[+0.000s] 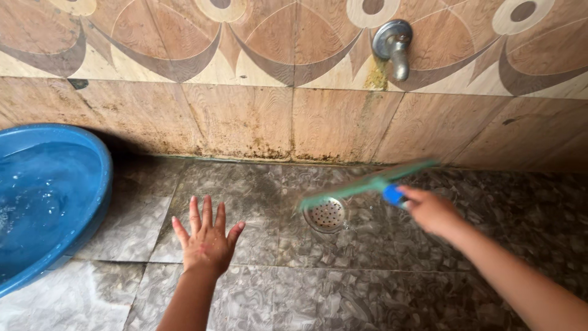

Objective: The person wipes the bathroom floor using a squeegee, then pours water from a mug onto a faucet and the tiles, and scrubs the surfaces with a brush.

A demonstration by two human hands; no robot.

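Fingers (432,202) of right hand (432,211) curled tight around blue handle (393,194) of green floor squeegee (367,182), blade motion-blurred, slanting from just above round metal floor drain (326,214) up towards far edge of floor by wall. Squeegee's lower end over drain's rim; whether touching or hovering, cannot tell. Left hand (207,240) empty, fingers spread wide, palm down over grey marbled floor tiles (257,190), left of drain and apart from it; contact with floor unclear. Both forearms reaching in from near edge of floor, right one from near right corner.

Further out: blue plastic basin (92,202) filled with water, at left edge of floor, well apart from left hand. Brown patterned wall tiles (245,116) along far edge, dark grime in joint where wall meets floor. Metal tap (394,44) on wall, above and right of drain, yellowish staining beneath it. Floor wet-looking around drain.
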